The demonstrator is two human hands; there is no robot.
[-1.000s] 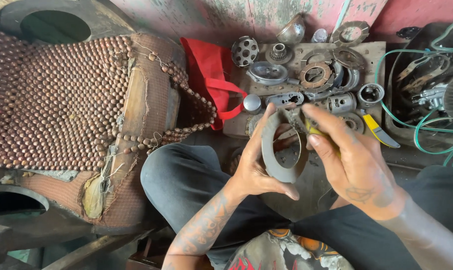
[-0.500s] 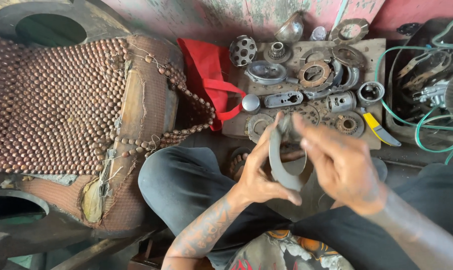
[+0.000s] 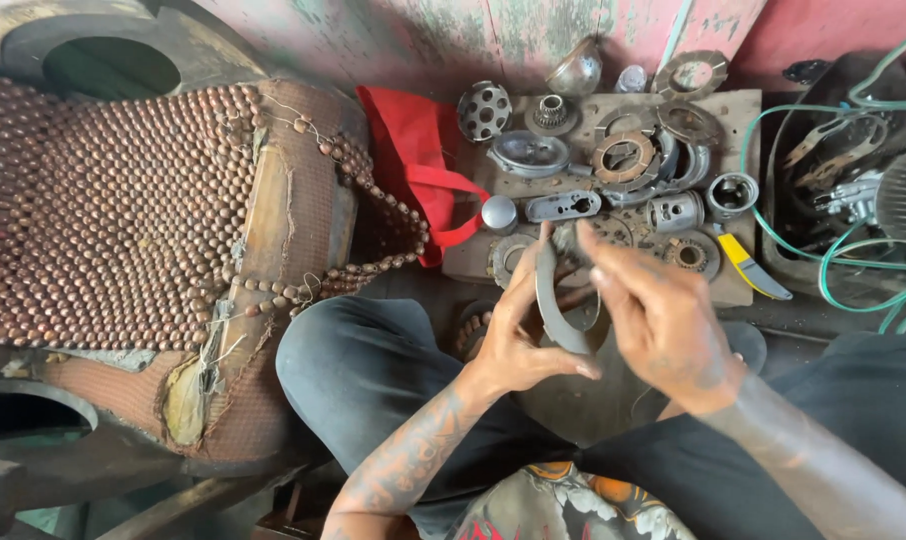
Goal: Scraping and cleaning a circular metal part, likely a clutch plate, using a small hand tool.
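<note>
A curved metal shoe [image 3: 551, 300] sits between both hands, left [image 3: 513, 335] and right [image 3: 663, 315].

beaded seat [image 3: 123, 210] left | bag [image 3: 418, 170] middle | parts board [image 3: 743, 105] right, beyond hands [image 3: 583, 320]

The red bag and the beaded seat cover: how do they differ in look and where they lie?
The red bag is plain, smooth cloth, crumpled against the wall beside the board of metal parts. The beaded seat cover is brown, built of rows of round beads, much larger, frayed at its edge, and spread out flat on the left. They lie side by side.
</note>
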